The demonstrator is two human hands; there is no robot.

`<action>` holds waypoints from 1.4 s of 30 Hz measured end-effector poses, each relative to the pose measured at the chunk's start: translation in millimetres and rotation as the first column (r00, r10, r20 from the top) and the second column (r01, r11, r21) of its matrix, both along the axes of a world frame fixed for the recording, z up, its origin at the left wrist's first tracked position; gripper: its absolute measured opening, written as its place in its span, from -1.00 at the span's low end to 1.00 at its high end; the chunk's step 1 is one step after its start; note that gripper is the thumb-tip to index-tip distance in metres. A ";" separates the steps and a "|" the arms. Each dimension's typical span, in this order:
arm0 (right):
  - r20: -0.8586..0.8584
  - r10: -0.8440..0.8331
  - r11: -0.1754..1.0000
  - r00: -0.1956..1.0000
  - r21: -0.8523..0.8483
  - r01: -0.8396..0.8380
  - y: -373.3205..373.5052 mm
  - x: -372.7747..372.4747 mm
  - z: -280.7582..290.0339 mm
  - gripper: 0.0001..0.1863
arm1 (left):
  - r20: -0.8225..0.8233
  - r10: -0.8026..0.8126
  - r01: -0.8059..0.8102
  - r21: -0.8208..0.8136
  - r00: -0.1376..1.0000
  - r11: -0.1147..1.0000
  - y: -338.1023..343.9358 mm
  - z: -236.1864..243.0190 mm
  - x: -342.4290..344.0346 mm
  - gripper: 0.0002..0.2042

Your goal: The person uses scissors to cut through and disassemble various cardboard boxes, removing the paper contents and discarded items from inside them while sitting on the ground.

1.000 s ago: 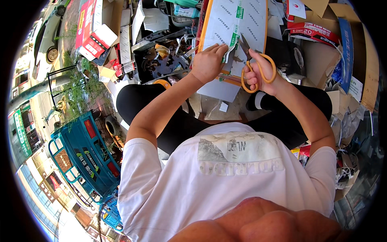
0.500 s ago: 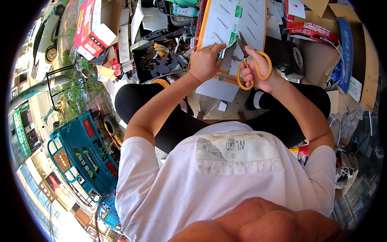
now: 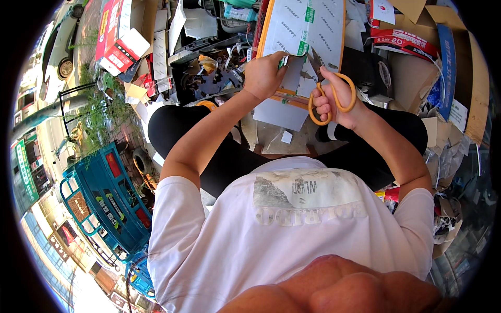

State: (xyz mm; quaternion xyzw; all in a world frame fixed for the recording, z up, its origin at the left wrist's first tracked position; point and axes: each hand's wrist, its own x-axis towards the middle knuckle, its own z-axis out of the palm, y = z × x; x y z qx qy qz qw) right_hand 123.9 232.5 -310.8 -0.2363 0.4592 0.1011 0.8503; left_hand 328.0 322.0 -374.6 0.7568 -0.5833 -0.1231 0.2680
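A long panel with orange edges lies in front of me, its face covered in white printed film with a green tape strip along it. My left hand is closed at the panel's near left, pinching the lifted end of the film and green tape between thumb and fingers. In my right hand is a pair of scissors with orange loop handles. Their dark blades point up and away over the panel, just right of the lifted film. Whether the tips touch the film, I cannot tell.
Scraps and small parts fill a dark bin left of the panel. Opened cardboard boxes crowd the right side, and a red and white box stands far left. Beyond lies a street with a teal cargo tricycle.
My left hand has turned and shifted slightly left with the lifted film, its fingers curling further over. My right hand and the scissors have moved a little right and nearer to me.
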 end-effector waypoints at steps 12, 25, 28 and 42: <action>-0.002 -0.032 0.999 0.999 -0.024 0.032 -2.6 6.9 -9.9 -0.34 | -0.059 -0.053 0.051 -0.045 0.997 0.998 3.3 2.8 -2.5 -0.72; -0.030 -0.130 0.975 0.991 -0.183 0.123 9.9 17.5 -29.4 -0.36 | -0.092 0.010 -0.009 0.015 0.996 1.000 -3.9 10.7 -3.4 -0.78; -0.021 -0.114 0.960 0.993 -0.258 0.105 7.1 20.5 -33.3 -0.37 | -0.074 -0.057 0.054 -0.035 0.996 0.998 3.3 14.6 -11.5 -0.78; 0.136 -0.058 0.988 0.989 -0.135 0.077 -16.0 5.2 -24.3 -0.43 | -0.456 0.185 -0.179 0.057 0.871 0.982 -5.9 6.1 35.0 -0.68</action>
